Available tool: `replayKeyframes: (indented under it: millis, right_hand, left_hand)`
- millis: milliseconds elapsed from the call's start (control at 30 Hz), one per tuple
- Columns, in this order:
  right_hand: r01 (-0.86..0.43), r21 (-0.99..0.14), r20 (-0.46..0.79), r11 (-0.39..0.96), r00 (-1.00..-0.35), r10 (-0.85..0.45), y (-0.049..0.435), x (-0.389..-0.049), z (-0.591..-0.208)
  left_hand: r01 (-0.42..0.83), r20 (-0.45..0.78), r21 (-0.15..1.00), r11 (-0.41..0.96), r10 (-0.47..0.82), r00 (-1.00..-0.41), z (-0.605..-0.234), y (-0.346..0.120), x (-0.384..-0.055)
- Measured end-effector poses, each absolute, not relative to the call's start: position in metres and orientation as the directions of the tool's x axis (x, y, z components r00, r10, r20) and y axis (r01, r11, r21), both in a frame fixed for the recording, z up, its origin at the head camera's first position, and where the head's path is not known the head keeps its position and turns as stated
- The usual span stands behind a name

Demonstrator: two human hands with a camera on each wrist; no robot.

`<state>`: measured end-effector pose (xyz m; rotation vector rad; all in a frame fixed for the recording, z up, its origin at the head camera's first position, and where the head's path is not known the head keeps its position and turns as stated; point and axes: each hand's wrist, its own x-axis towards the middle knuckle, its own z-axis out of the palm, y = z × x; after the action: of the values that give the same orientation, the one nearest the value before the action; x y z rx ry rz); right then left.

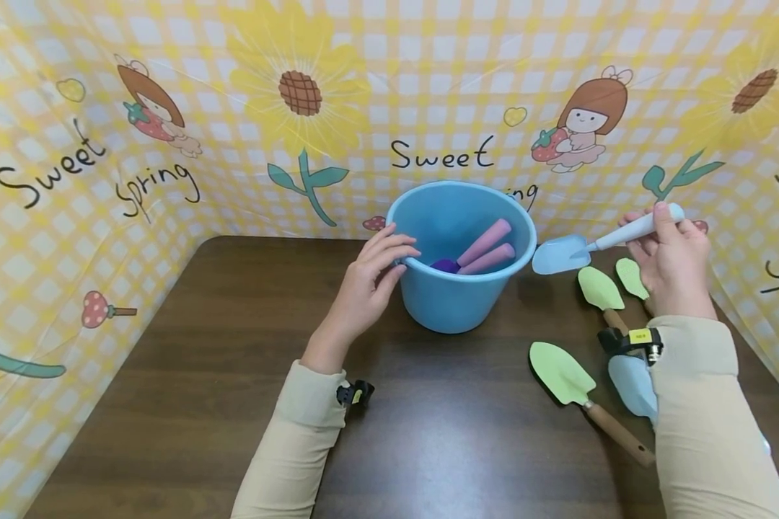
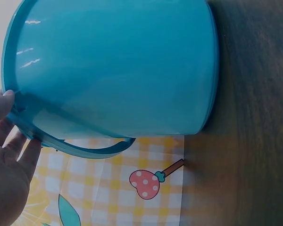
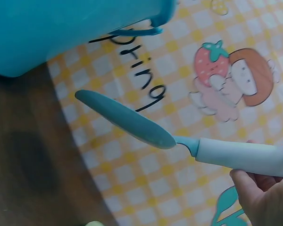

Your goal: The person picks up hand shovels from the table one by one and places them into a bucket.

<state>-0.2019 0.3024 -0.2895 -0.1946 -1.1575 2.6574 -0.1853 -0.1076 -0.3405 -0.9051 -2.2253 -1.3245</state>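
Observation:
A blue bucket (image 1: 451, 303) stands upright at the back of the table. My left hand (image 1: 370, 281) holds its left rim, thumb outside and fingers over the edge. In the left wrist view that hand (image 2: 9, 174) is at the rim where the bucket's handle (image 2: 94, 151) joins. My right hand (image 1: 678, 259) grips a light blue garden trowel (image 1: 561, 256) by its pale handle, in the air right of the bucket. The trowel's blade points left, toward the bucket's rim. Two tools with pink handles (image 1: 487, 241) lean inside the bucket; a purple part shows below them.
A green trowel (image 1: 561, 371) with a wooden handle lies on the table (image 1: 188, 389) at the right. Beyond it are two smaller green-bladed tools (image 1: 600, 288) and a light blue one (image 1: 632, 382), partly behind my right arm. A patterned cloth (image 1: 376, 86) hangs around the table.

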Motion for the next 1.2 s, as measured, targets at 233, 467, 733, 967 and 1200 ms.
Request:
replayKeyframes:
  millis: [233,467,733,967,1200]
  right_hand:
    - [-0.237,-0.667,0.009,-0.707,-0.951,0.31,0.301,-0.205,-0.264]
    - [-0.307,-0.638,0.046,-0.707,-0.931,0.362,0.298,-0.209,-0.24]
    - [-0.365,-0.648,0.092,-0.668,-0.909,0.406,0.288,-0.213,-0.215]
    - [-0.309,-0.632,0.086,-0.71,-0.939,0.333,0.276,-0.22,-0.197]
    - [-0.227,-0.634,0.064,-0.739,-0.968,0.243,0.255,-0.227,-0.186]
  left_hand:
    - [0.694,0.616,0.635,0.341,0.318,-0.72,-0.341,-0.108,-0.185]
    - [0.691,0.616,0.638,0.339,0.313,-0.723,-0.341,-0.108,-0.184]
    - [0.695,0.622,0.639,0.33,0.309,-0.719,-0.343,-0.107,-0.185]
    - [0.693,0.617,0.639,0.334,0.317,-0.721,-0.341,-0.107,-0.184]
    - [0.697,0.581,0.617,0.365,0.387,-0.716,-0.335,-0.112,-0.181]
